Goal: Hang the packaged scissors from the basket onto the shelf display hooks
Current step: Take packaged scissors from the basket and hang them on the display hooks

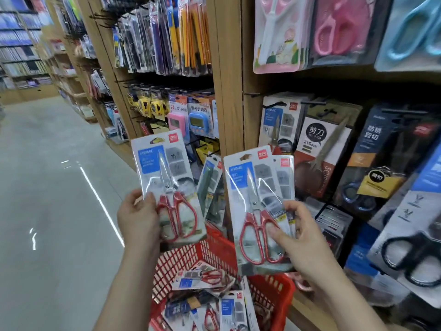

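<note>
Red basket (181,261) holds more packs (202,278). Above it, the left hand (138,218) grips the left pack (167,173) by its foot, and the right hand (300,232) pinches the right pack (250,187) likewise. The card looks light, stiff and slick: hold low, leaving the top hole free for a hook (251,94).

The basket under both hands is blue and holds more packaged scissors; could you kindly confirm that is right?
Not quite: the basket is red, not blue, as the head view shows. It does hold more packaged scissors.
</note>
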Tool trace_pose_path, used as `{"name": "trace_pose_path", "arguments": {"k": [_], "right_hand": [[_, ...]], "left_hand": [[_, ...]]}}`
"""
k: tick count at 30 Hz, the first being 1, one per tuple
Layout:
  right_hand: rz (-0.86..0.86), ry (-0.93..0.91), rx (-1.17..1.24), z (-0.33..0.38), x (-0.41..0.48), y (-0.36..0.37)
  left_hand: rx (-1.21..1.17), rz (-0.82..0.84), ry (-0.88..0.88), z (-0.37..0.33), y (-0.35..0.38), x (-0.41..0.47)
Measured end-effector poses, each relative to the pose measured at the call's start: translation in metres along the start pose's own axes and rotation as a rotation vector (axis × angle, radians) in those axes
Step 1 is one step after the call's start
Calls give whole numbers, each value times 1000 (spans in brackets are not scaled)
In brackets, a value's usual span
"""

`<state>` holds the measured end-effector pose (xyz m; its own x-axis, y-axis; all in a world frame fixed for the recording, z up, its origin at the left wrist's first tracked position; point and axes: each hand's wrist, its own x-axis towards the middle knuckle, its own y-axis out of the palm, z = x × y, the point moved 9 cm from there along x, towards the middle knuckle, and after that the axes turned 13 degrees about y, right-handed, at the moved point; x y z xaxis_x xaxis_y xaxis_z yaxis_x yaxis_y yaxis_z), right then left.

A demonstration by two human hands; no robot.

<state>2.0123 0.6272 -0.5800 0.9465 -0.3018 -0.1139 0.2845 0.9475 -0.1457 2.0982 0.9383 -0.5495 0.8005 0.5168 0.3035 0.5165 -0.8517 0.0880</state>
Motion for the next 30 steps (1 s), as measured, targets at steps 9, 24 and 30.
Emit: {"name": "trace_pose_path", "arguments": {"k": [9, 24, 30], "right_hand": [[31, -30, 39, 18, -1, -21], [28, 40, 60, 10, -7, -24], [47, 3, -57, 13, -10, -32]], "left_hand": [[-217, 481, -136, -19, 67, -61], [-140, 576, -195, -10, 115, -100], [-143, 591, -67, -16, 129, -96]]}}
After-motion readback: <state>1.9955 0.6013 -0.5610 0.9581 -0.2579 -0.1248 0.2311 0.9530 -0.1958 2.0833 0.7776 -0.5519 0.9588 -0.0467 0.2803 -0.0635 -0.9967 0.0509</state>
